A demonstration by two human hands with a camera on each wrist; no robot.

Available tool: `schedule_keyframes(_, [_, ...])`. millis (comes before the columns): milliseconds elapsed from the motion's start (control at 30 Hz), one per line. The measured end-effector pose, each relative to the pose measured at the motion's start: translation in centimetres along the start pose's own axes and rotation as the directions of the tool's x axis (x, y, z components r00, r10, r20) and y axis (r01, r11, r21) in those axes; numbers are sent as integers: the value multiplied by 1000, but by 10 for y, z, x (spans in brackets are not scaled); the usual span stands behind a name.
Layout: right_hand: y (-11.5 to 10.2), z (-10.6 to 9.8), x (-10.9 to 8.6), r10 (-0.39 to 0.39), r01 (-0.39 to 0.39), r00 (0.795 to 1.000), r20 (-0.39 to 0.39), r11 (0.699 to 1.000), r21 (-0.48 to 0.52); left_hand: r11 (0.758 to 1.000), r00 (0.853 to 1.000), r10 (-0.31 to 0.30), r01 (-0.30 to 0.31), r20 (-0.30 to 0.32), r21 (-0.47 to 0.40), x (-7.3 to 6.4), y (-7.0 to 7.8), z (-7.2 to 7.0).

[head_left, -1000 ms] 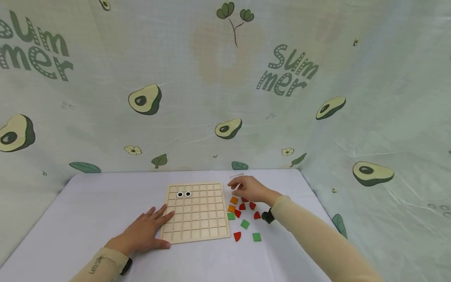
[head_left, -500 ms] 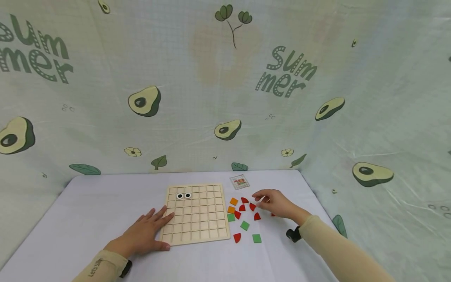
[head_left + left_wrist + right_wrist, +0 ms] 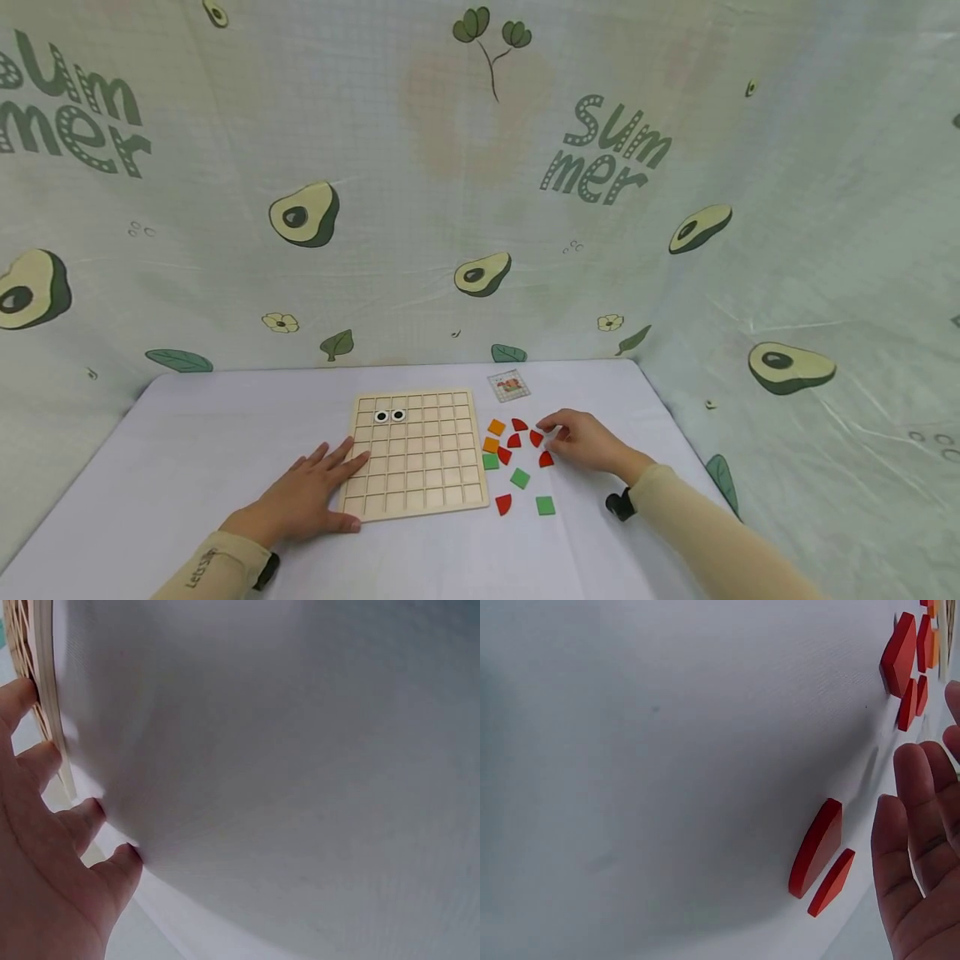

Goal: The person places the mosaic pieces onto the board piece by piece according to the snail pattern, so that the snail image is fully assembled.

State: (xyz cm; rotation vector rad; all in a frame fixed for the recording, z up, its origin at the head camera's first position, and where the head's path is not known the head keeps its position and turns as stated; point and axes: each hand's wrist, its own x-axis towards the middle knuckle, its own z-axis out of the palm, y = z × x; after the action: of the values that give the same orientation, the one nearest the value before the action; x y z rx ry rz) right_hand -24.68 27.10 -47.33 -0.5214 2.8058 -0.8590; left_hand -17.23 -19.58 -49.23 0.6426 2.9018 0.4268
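My left hand [image 3: 311,492] lies with spread fingers over the left edge of a wooden grid board [image 3: 420,454]. In the left wrist view some fingertips touch the board's rim [image 3: 45,682]; others rest on the cloth. Two round eye tiles [image 3: 398,415] sit side by side in the board's upper left. My right hand [image 3: 588,442] hovers low beside several red quarter-circle pieces [image 3: 536,438], fingers loosely bent, thumb near index finger. Nothing shows between its fingers. From the right wrist, a red piece [image 3: 815,847] and another lie on the cloth below the hand.
Two orange square tiles [image 3: 497,427] and three green square tiles [image 3: 520,478] are scattered right of the board. A small picture card [image 3: 508,385] lies behind them. White cloth covers the table [image 3: 225,433]; a printed curtain [image 3: 405,208] hangs at its back.
My right hand has moved from near the card rightward and toward me, to beside the red pieces, uncovering the card. It then dropped slightly lower. The left hand has stayed on the board.
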Motion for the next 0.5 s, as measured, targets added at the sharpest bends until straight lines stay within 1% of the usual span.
schedule_keyframes(133, [-6,3,15,10,-10,1000,5,1000,-6,1000,1000,-3,3,2,-5,0,-1,1])
schedule_keyframes(233, [-11,7,27,33,-33,999,19,999,-20,1000,1000,-8,8,4,-4,0,-2,2])
schedule_keyframes(367, [-17,13,40,49,-46,998,43,996,-73,1000,1000,-14,14,7,-3,0,-3,3])
schedule_keyframes(500, [-20,18,47,58,-51,997,53,990,-128,1000,1000,-15,15,6,0,0,-3,3])
